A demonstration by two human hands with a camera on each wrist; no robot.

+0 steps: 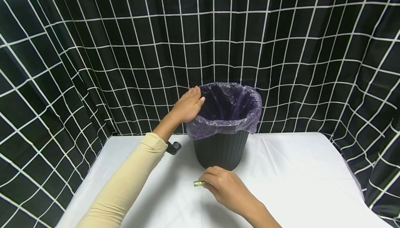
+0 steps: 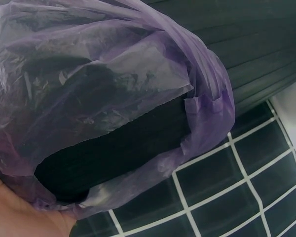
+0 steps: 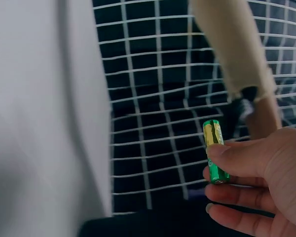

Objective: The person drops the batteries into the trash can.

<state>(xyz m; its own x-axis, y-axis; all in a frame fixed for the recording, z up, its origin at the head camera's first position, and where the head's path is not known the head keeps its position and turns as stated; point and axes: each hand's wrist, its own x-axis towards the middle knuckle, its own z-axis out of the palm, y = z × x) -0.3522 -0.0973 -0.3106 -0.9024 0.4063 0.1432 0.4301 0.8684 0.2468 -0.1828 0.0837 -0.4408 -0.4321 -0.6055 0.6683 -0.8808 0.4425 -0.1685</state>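
Observation:
A dark ribbed trash bin (image 1: 220, 151) stands on the white table, lined with a translucent purple trash bag (image 1: 225, 126) folded over its rim. My left hand (image 1: 188, 104) rests against the bin's left rim with its fingers extended. In the left wrist view that hand (image 2: 29, 215) touches the bag's edge. In front of the bin, low over the table, my right hand (image 1: 223, 188) pinches a small green and gold battery (image 3: 215, 150) between thumb and fingers. The right wrist view shows the thumb lying across the battery.
A black curved object (image 1: 174, 148) shows beside my left wrist, partly hidden by the sleeve (image 1: 125, 186). A white cloth covers the table (image 1: 290, 176). Black curtains (image 1: 156, 47) with a white grid hang behind and at both sides.

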